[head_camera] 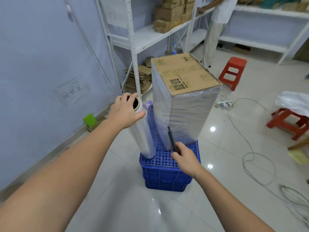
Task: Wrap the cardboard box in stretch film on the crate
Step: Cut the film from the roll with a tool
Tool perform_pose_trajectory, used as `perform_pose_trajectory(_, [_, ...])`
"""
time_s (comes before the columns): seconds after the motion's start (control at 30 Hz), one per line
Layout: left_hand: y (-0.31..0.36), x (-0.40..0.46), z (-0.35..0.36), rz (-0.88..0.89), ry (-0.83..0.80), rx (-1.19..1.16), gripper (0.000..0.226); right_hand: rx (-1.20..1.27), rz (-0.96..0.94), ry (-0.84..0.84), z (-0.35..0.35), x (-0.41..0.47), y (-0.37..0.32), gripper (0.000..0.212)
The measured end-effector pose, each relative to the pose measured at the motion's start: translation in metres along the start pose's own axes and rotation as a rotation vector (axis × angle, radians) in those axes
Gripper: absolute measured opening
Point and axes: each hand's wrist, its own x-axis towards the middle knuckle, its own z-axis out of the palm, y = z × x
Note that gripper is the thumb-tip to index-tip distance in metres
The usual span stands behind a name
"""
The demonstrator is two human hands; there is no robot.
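Cardboard box [187, 76] — sides sheathed in glossy, wrinkled stretch film [189, 114], top bare.

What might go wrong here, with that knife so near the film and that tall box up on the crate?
The blade in the right hand may slice past the film into the cardboard box. The box stands tall on the blue crate; tugging the roll held by the left hand might tip it.

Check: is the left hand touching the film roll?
Touching. The head view shows the left hand gripping the top end of the film roll, thumb pressed on its side and fingers curled over the core's rim.
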Motion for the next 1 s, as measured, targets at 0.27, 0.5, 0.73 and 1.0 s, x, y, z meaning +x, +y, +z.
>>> perform_pose_trajectory(0.27, [0.027, 0.025, -0.015, 0.012, -0.104, 0.135, 0.084, 0.164, -0.012, 0.088, -0.006, -0.004, -0.022, 0.014])
perform_pose_trajectory(0.5, [0.032, 0.018, -0.005, 0.080, -0.030, 0.093, 0.053, 0.093, -0.074, 0.149, -0.020, 0.015, -0.024, 0.030])
perform_pose_trajectory(0.73, [0.027, 0.020, 0.002, 0.055, 0.044, 0.015, 0.021, 0.134, -0.124, 0.180, -0.021, 0.034, -0.046, 0.023])
perform_pose_trajectory(1.0, [0.033, 0.023, 0.010, 0.084, 0.078, 0.037, 0.024, 0.020, -0.187, 0.179, -0.014, 0.058, -0.067, 0.030])
